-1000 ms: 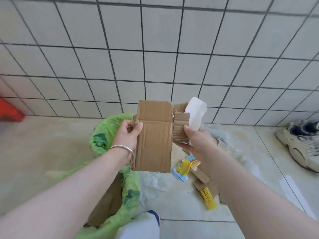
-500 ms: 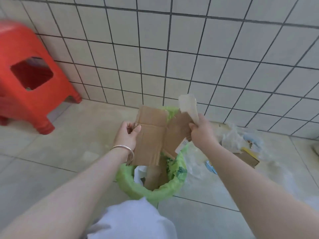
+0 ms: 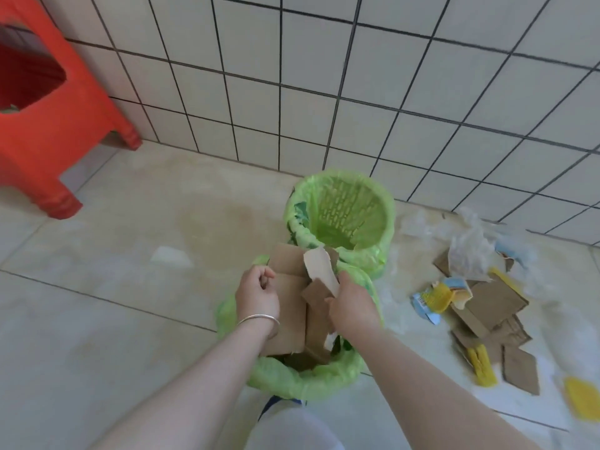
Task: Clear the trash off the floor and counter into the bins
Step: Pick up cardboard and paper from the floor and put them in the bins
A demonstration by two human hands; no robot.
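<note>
Two bins lined with green bags stand on the floor. The near bin (image 3: 305, 383) is just below my hands; the far bin (image 3: 344, 216) by the wall looks empty. My left hand (image 3: 258, 295) grips a flat brown cardboard piece (image 3: 289, 316) whose lower end is inside the near bin. My right hand (image 3: 352, 306) holds torn cardboard scraps (image 3: 319, 274) with a pale paper strip, over the same bin.
A red plastic stool (image 3: 42, 102) stands at the left by the tiled wall. To the right on the floor lie cardboard pieces (image 3: 493, 306), crumpled clear plastic (image 3: 470, 251), yellow plastic bits (image 3: 483, 368) and a blue-yellow wrapper (image 3: 431, 298).
Both hands have dropped with the cardboard, from chest height in front of the wall down into the mouth of the near bin. The view has tilted down and a second bin has come into sight.
</note>
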